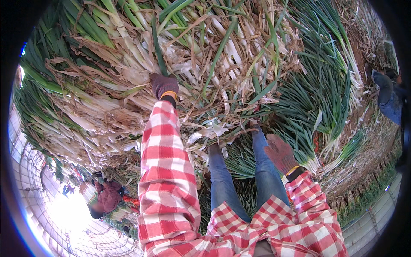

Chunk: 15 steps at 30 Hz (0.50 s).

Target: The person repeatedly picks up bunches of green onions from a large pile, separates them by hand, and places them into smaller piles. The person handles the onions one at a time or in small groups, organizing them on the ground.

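My left hand (164, 86), in a dark knitted glove with a yellow cuff, reaches into a large heap of long green onions (128, 61). A dark green leaf (158, 51) meets the glove at the knuckles. The fingers are hidden, so whether they grip it is unclear. Pale stems and dry brown husks surround that hand. My right hand (282, 155), gloved likewise, hangs beside my right knee with the fingers loosely extended and nothing visible in it. Next to it lie cleaner green onions (321, 102) with white stems pointing right and toward me.
Loose husks (212, 130) cover the ground by my feet, and more green onions (242, 157) lie between my legs. At the lower left another person (107, 197) bends over. A blue-gloved hand (387, 96) shows at the right edge. Greenhouse sheeting (372, 212) curves along the lower right.
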Available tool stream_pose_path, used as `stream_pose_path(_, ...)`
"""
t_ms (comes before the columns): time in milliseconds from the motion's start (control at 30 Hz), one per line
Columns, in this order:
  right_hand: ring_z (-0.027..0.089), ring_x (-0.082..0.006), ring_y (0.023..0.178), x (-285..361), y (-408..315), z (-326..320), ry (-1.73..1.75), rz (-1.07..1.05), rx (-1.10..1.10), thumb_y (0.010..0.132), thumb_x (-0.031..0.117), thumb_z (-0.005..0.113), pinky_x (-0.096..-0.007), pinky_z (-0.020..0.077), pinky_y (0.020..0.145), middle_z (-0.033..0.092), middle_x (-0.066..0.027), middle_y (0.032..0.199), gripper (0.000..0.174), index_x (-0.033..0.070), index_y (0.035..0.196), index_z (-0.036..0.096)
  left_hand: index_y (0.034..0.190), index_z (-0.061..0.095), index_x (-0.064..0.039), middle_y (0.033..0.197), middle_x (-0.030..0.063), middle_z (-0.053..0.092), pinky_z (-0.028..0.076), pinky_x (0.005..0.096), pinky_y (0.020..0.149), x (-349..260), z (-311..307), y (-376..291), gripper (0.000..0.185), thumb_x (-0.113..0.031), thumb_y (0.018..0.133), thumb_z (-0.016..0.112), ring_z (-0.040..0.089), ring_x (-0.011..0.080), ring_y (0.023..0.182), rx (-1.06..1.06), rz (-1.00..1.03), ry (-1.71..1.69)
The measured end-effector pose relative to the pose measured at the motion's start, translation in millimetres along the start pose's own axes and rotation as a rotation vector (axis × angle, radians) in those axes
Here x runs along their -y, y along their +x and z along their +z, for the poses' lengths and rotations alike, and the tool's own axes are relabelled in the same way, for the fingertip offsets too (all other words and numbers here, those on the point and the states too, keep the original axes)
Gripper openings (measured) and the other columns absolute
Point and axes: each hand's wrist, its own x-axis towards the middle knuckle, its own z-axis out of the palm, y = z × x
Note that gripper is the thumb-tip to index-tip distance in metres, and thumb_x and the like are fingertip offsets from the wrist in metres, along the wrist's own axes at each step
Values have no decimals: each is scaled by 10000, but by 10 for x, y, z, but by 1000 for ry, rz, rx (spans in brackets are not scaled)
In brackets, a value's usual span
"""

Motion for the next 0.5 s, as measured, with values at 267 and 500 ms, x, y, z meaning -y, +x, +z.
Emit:
stream_pose_path(267, 656, -295, 1108, 951, 483, 424, 339, -214, -42, 858, 316, 735, -386, 517, 938, 647, -202, 1227, 567, 39, 1320, 559, 1144, 457, 57, 979, 283, 649, 498, 513, 779, 244, -637, -1046, 582, -335, 810, 728, 658, 413, 846, 120, 151, -385)
stream_pose_path(500, 645, -424, 1087, 1851, 313, 633, 44, -193, 264, 818, 407, 740, -477, 510, 935, 638, -276, 1181, 728, 52, 1377, 439, 1162, 511, 40, 915, 129, 629, 552, 356, 707, 387, -1215, -2068, 476, -321, 913, 696, 649, 233, 794, 649, 152, -751)
